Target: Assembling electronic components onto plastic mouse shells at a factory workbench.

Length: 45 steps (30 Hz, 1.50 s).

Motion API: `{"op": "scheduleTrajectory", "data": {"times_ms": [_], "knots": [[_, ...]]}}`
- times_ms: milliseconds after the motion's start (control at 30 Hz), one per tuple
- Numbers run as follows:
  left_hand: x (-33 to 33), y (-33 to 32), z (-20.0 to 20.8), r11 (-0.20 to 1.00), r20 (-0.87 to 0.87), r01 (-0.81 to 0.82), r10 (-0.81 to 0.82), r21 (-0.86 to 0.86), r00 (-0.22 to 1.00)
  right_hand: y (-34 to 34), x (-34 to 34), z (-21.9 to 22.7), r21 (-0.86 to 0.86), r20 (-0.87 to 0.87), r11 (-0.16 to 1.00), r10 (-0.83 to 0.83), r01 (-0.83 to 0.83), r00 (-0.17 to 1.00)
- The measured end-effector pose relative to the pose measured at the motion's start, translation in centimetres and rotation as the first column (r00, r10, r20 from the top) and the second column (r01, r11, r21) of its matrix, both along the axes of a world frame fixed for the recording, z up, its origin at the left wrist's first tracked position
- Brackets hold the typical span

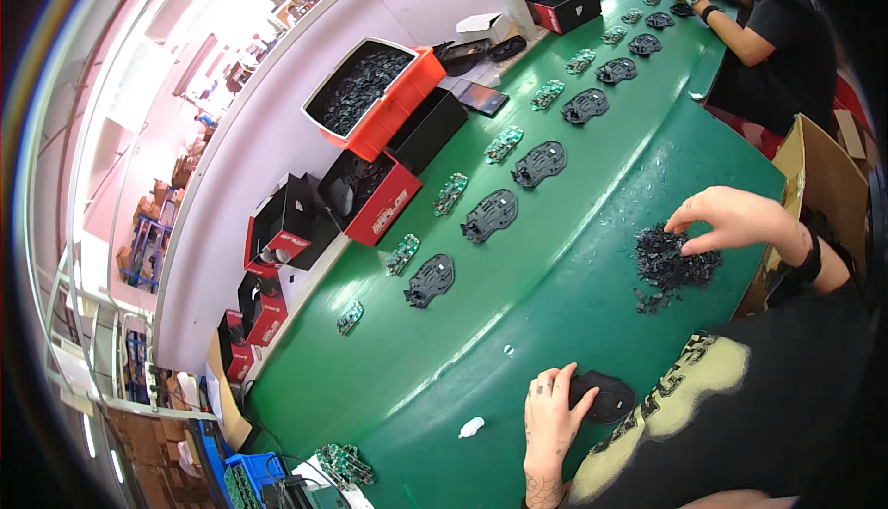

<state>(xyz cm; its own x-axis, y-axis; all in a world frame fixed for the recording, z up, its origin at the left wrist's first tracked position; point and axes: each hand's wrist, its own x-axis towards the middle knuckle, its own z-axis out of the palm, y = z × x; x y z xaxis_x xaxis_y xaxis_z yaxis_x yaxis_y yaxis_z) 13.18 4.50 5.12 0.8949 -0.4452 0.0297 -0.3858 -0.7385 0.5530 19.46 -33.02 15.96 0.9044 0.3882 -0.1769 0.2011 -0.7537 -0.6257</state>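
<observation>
I see the left hand [548, 412] gripping the black shell [610, 400] on the table [555, 319], apparently steadying it; the right hand [738, 217] curls at black bits [661, 270] heaped within easy reach, perhaps pinching one; I can't tell.

1. The left hand [548, 419] is holding a dark shell [610, 399] at its end, thumb and fingers spreading over it.
2. The right hand [733, 217] is reaching into a pile [668, 267] of small black parts, fingertips touching it.
3. Both hands are working over a green table [462, 375].
4. Black shells [431, 282] are lying in a long row, with green boards [450, 195] running alongside on the left.
5. An orange bin [407, 93] is holding more black parts and resting on boxes [384, 208] by the wall.
6. A white piece [472, 428] is lying left of the left hand; stacked boards [344, 465] are sitting near a blue bin [255, 468].
7. A co-worker [786, 37] is sitting at the far end, hands over the table.
</observation>
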Motion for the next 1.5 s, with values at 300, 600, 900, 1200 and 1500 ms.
{"op": "scheduleTrajectory", "data": {"times_ms": [300, 600, 900, 1200, 1500], "knots": [[-0.9, 2.7, 0.5, 0.995, -0.014, -0.095, 0.095, 0.042, 0.995, 3.0, 0.0, -7.3, 0.235, 0.239, 0.970, -0.120, 0.063, 0.964], [2.3, 0.7, -2.5, 0.623, -0.512, -0.578, 0.309, -0.527, 0.801, 1.8, -0.8, -7.9, 0.212, 0.261, 0.964, -0.211, 0.157, 0.942], [7.6, -4.2, -2.5, 0.388, -0.538, -0.570, 0.198, -0.725, 0.819, 5.3, -1.4, -8.7, 0.134, 0.067, 0.985, -0.117, 0.107, 0.991], [7.5, -2.9, -2.4, 0.430, -0.528, -0.539, 0.158, -0.724, 0.835, 7.4, -0.5, -10.6, 0.048, 0.247, 0.998, 0.019, -0.032, 0.969], [7.1, -1.7, -2.6, 0.477, -0.526, -0.513, 0.120, -0.713, 0.842, 9.6, 0.8, -10.9, 0.053, 0.343, 0.962, 0.233, -0.267, 0.910]]}}
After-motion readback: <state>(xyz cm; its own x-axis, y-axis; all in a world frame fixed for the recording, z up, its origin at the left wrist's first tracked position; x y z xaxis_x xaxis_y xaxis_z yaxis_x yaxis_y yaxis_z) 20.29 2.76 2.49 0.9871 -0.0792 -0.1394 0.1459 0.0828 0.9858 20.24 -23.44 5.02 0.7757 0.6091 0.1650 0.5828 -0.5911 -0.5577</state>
